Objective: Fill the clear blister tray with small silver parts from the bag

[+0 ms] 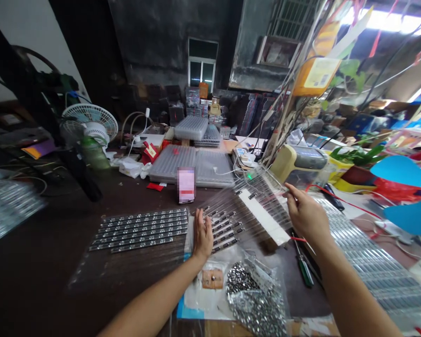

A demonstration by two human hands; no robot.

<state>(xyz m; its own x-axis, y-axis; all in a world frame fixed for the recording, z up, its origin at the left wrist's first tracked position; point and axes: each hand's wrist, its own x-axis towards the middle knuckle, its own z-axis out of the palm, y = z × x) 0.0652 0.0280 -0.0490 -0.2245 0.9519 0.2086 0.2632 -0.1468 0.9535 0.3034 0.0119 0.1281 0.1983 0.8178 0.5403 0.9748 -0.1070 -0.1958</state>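
My left hand (203, 235) lies with fingers stretched out over clear ribbed plastic, just right of several dark metal strips (140, 229) set in rows. Right of its fingers, small dark pieces (226, 234) sit in the grooves. At the right, my right hand (307, 215) pinches the edge of a clear ribbed plastic tray (219, 199), which is tilted. Whether this is one tray or two overlapping is unclear. A white strip (263, 215) shows through or on it. Below my left hand are an orange-brown block (213, 279) and a plastic bag of small shiny metal parts (256, 295).
A green-handled screwdriver (306, 271) lies near my right forearm. More ribbed trays (372, 262) are at the right. A phone-like object (186, 185) stands before stacked trays (171, 161). A white fan (90, 122) is at the left, blue fan blades (407, 192) at the right.
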